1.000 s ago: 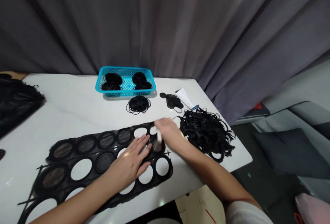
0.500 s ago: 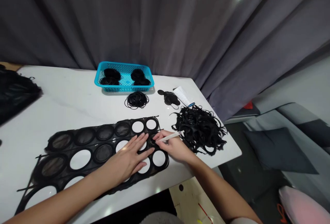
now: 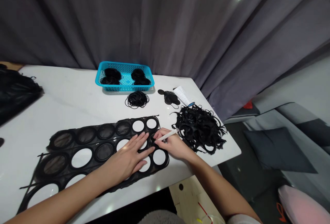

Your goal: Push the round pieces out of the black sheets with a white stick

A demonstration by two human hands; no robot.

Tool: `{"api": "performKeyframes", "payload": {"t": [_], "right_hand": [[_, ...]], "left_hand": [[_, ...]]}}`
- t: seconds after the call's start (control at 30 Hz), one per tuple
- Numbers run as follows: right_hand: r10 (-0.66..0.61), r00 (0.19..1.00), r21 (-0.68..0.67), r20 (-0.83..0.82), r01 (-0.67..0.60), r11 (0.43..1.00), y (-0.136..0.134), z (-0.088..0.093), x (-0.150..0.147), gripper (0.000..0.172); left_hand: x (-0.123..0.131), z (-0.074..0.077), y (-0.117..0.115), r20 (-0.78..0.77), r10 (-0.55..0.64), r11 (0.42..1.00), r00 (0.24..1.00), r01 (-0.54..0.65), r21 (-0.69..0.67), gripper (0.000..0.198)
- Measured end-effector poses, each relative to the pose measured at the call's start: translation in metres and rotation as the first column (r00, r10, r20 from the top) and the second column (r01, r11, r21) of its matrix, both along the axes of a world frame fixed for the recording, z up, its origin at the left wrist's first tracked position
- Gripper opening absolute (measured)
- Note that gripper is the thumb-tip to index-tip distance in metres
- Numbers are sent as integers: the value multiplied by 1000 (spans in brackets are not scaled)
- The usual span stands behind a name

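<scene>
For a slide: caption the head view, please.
Left hand presses a black punched sheet; right hand holds a white tool to it.

A black sheet (image 3: 85,148) of round holes, a turquoise lattice basket (image 3: 125,85), grey curtain (image 3: 154,21), white table (image 3: 72,103).

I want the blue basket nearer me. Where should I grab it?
Probably the short ends of the basket, one hand from each side: the rim flares outward there, stacks fill the inside, and a ring pile lies just in front.
</scene>
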State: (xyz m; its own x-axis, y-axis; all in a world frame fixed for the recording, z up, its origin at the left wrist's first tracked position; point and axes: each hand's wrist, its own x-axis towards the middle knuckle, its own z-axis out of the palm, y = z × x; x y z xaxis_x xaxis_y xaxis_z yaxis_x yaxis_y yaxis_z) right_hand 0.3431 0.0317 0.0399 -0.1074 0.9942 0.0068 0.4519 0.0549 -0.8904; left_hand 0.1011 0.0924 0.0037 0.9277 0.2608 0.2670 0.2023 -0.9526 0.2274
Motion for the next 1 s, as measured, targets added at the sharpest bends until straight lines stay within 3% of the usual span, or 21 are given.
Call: {"api": "performKeyframes", "payload": {"t": [0.3, 0.4, 0.47, 0.57, 0.63, 0.7, 0.77, 0.87, 1.0], "right_hand": [[2, 993, 78, 118, -11, 997, -6, 1, -5, 17], [19, 959, 158, 284, -66, 985, -14, -6, -16, 10], [-6, 893, 206, 450, -97, 974, -16, -8, -17, 10], [-194, 804, 261, 561, 51, 964, -6, 0, 2, 15], [-423, 768, 351, 480, 273, 895, 9, 10, 21, 19], [-489, 797, 371, 355, 360, 856, 29, 19, 30, 19], [-405, 875, 323, 264, 315, 892, 48, 21, 20, 17], [-130, 977, 217, 167, 92, 972, 69, 14, -20, 15], [167, 983, 118, 75, -175, 978, 83, 2, -67, 14]], "left_hand": [[0, 2, 0, 25, 4, 1000, 1000, -4, -17, 50], [1, 2, 0, 11, 4, 1000, 1000, -3, -17, 52], [2, 2, -1, -4, 3, 1000, 1000, -4, -20, 52], [2, 6, -3, -20, -3, 1000, 1000, 3, -20, 48], [-3, 10, -3, -27, -7, 1000, 1000, 7, -12, 51], [-15, 13, -2, -35, 33, 999, 999, -33, -1, 61], [-31, 14, 1, -29, 140, 990, 990, -139, 31, 64], [-57, 10, 7, -12, 306, 949, 952, -304, 84, 58], [-75, 3, 7, -19, 356, 933, 934, -355, 53, 56]]}}
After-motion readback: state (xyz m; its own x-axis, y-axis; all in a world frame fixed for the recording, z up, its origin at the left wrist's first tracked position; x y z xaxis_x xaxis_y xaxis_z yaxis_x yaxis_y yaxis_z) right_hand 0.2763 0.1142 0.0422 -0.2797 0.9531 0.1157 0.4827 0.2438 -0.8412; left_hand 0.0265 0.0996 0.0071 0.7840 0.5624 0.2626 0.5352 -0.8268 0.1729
